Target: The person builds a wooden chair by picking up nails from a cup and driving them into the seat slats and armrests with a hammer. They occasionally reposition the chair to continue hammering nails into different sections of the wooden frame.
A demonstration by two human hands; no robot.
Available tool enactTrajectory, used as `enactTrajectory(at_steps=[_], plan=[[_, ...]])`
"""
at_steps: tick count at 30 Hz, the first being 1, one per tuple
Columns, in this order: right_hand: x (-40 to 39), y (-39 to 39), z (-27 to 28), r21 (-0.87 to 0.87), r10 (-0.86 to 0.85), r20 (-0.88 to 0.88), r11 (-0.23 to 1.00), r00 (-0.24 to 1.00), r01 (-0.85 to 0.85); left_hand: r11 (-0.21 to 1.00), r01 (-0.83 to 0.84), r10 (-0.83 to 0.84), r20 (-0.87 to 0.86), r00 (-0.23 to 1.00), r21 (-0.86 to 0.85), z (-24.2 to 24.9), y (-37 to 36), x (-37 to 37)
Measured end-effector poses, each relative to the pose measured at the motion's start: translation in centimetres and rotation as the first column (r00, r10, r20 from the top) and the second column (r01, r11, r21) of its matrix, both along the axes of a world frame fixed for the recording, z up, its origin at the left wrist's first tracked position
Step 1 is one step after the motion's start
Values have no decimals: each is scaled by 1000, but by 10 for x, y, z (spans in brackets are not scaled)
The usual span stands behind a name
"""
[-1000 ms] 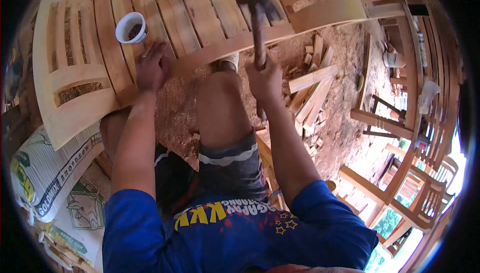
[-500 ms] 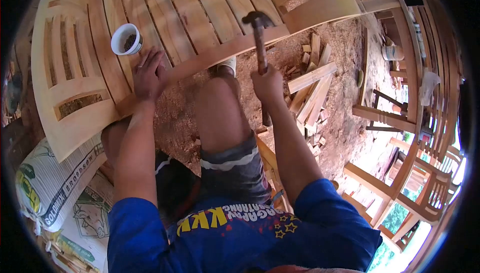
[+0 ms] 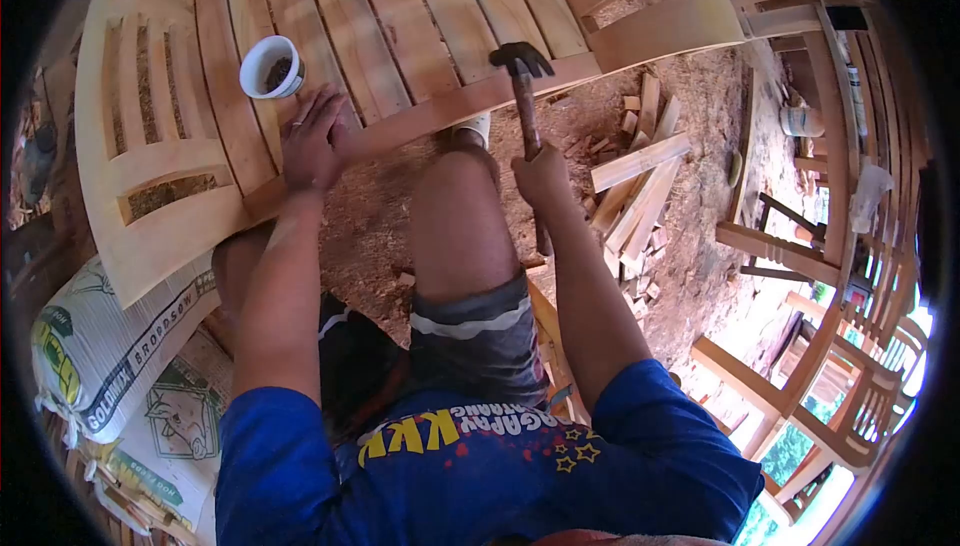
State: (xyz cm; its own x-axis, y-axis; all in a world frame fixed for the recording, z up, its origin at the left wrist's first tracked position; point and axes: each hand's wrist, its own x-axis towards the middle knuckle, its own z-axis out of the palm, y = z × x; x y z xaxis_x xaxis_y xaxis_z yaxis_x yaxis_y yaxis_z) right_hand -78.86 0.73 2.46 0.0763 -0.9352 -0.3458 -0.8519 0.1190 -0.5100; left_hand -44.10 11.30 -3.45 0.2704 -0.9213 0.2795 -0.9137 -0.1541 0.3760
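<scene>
A slatted wooden frame [image 3: 400, 26] with curved end pieces fills the upper part of the view, lying over sawdust-strewn ground [image 3: 690, 206] where offcut wood strips [image 3: 635, 181] are piled near the person's raised knee. The left hand [image 3: 312, 141] lies flat and spread, palm down, on the frame's front rail, with a white cup [image 3: 270, 66] of small dark bits standing on a slat just beyond its fingertips. The right hand [image 3: 545, 178] has its grip wrapped tight around the handle of a hammer [image 3: 524, 96], whose dark head sits at the front rail's edge.
</scene>
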Motion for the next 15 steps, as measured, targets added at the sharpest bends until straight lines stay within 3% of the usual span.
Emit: enactTrajectory(at_steps=[3,6,9,12,15], plan=[[-2,-2,-11,36,22,-49,999,999,-20,1000,6,-6,-19,1000,-10,-7,0,2],[-2,-3,-32,11,27,-16,1000,1000,-27,999,12,-17,-148,989,-31,4,3,10],[-7,-10,-33,103,9,5,995,1000,-10,974,-207,192,-149,970,-89,45,6,19],[-7,-7,-31,123,10,3,992,1000,-11,928,-270,299,82,951,-258,71,-10,63],[-3,-4,-32,32,23,-29,999,999,-22,910,-315,319,31,947,271,89,-41,101]])
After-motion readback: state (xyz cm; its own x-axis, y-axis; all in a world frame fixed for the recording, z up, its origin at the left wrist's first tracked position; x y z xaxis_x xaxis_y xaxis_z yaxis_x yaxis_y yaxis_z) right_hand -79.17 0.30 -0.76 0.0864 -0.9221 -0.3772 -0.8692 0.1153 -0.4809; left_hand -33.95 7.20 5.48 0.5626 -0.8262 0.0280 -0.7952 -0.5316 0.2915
